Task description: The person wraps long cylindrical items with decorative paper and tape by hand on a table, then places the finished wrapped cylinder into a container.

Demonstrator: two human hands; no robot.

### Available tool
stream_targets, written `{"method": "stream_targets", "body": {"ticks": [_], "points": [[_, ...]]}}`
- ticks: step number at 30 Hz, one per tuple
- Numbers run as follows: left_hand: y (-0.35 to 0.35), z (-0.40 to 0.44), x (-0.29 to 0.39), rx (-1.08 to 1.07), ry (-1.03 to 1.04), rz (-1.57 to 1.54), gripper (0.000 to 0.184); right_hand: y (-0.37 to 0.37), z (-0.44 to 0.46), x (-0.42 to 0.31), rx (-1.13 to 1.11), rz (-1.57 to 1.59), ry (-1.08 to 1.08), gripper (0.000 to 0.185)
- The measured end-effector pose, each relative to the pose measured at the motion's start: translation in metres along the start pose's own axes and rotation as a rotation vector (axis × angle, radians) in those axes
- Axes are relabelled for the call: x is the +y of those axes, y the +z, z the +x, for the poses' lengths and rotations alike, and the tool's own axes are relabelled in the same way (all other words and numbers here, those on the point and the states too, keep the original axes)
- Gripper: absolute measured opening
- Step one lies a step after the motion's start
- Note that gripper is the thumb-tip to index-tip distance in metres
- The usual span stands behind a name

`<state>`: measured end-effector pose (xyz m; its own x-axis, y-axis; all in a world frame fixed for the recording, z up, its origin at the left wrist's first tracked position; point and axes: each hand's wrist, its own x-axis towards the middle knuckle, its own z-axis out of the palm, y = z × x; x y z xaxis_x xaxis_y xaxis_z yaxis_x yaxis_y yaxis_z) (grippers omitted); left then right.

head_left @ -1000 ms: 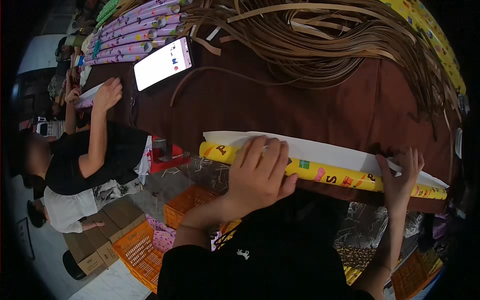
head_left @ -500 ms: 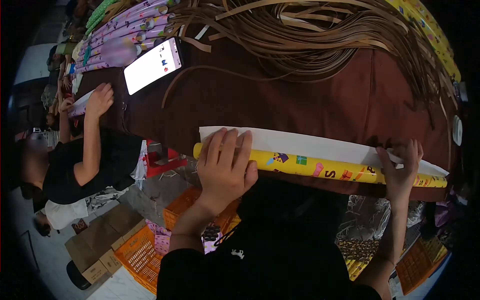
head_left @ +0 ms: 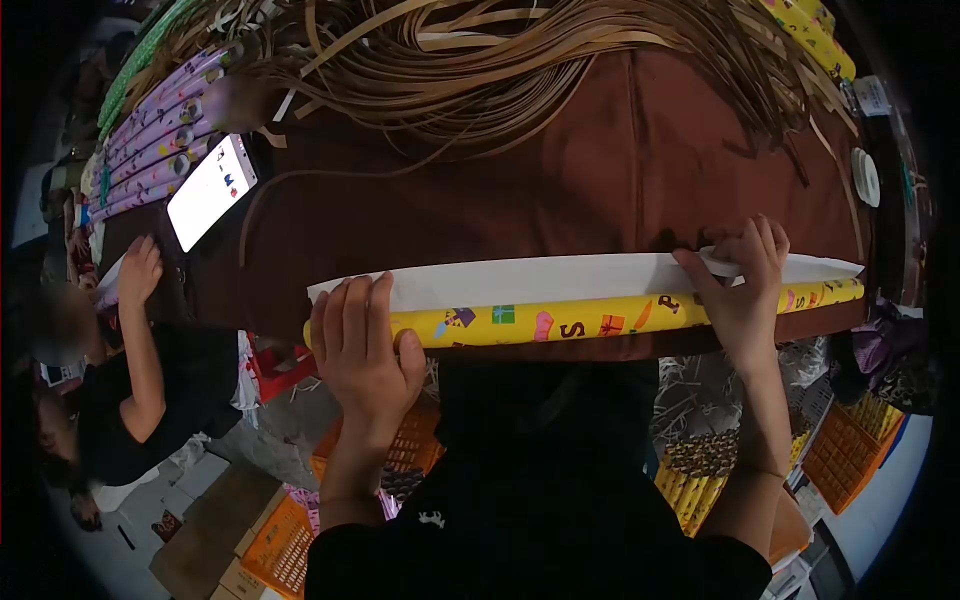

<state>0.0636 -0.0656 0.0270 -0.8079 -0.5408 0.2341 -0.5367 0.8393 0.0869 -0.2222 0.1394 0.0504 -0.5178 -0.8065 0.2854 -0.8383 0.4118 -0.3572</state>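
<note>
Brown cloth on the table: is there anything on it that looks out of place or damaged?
One brown strip looks out of place: it strays from the loose bundle and bends across the cloth, its end near the phone. The yellow roll shows no visible damage.

The yellow roll bears a dark letter S near its middle and a P farther right. Beyond the roll's left end, the phone shows nothing legible.

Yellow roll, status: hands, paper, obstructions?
Left hand over left end, right hand near right end. Yellow roll: white flap unrolled along far side. Brown strips, phone beyond, not touching it.
</note>
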Motion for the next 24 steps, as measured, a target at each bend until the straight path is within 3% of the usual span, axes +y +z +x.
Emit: {"method": "stream_targets", "body": {"ticks": [16,22,24], "points": [[-0.006,-0.010,-0.043,0.039,0.013,-0.150,0.040,0.003,-0.001,-0.001,0.012,-0.030,0.049,0.028],[-0.006,-0.018,-0.045,0.197,-0.154,0.064,0.037,0.004,-0.002,-0.002,0.006,-0.025,0.062,0.028],[-0.004,-0.018,-0.050,0.183,-0.342,-0.283,0.030,0.005,-0.005,-0.001,0.010,-0.031,0.070,0.030]]}}
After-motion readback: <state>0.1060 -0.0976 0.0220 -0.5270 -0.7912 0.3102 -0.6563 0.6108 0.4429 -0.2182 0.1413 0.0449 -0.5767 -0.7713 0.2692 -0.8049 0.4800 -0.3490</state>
